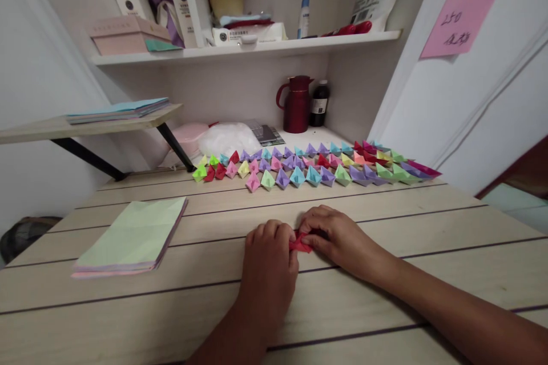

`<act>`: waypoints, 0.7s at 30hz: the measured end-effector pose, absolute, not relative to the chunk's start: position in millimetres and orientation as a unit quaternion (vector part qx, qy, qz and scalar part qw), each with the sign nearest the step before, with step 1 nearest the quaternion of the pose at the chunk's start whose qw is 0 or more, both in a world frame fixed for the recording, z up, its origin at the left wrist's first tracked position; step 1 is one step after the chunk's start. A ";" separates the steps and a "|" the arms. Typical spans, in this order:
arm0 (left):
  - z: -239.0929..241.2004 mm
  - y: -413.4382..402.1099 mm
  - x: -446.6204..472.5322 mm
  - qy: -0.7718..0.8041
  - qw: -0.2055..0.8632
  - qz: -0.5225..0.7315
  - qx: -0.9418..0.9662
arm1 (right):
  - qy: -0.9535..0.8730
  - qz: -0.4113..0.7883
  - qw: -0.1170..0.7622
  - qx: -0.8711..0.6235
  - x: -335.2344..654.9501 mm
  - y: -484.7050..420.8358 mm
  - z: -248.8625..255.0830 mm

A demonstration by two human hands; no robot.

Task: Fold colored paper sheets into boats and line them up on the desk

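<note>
A small piece of folded red paper (301, 243) is pinched between both hands, low over the middle of the wooden table (205, 319). My left hand (272, 251) grips its left side, fingers curled and partly covering it. From the right, my right hand (327, 233) holds the other side between thumb and fingers. The exact folded shape is mostly hidden by the fingertips. Beyond the hands stand rows of small folded paper boats (297, 177) in pink, green, purple, blue and red. To the left lies a stack of square paper (132, 233), pale green on top.
A raised wooden shelf (25, 132) on black legs bears more coloured paper (120, 109) at the left. Behind the boats are a clear plastic bag (229, 138), a dark red jug (297, 105) and a dark bottle (319, 104). A pink note (462, 21) sticks to the right wall.
</note>
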State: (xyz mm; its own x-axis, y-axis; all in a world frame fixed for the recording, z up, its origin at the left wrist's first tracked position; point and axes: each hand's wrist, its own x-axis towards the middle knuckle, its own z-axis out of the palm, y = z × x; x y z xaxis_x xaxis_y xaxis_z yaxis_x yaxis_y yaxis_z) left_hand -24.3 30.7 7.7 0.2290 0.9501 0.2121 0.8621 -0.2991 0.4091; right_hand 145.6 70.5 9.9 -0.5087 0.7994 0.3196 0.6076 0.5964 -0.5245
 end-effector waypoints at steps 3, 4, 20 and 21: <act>10.5 31.6 -25.2 0.578 0.107 0.205 0.782 | -0.844 0.181 0.279 -0.421 145.0 69.7 11.0; 11.3 32.3 -25.8 0.575 0.109 0.204 0.784 | -0.842 0.183 0.279 -0.424 145.2 69.6 11.3; 1.9 42.9 -30.6 0.599 0.233 0.373 0.670 | -0.840 0.266 0.273 -0.386 152.3 69.7 22.3; 2.3 42.5 -30.2 0.598 0.249 0.380 0.660 | -0.833 0.263 0.280 -0.399 152.0 69.3 21.1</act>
State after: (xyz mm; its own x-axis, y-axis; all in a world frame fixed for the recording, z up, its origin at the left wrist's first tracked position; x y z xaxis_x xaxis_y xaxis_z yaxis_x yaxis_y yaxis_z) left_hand -30.2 42.5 2.3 -0.0040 0.9787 0.2051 0.6004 -0.1617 0.7832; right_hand 152.0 69.3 21.1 -0.5245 0.8116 0.2572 0.5172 0.5437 -0.6609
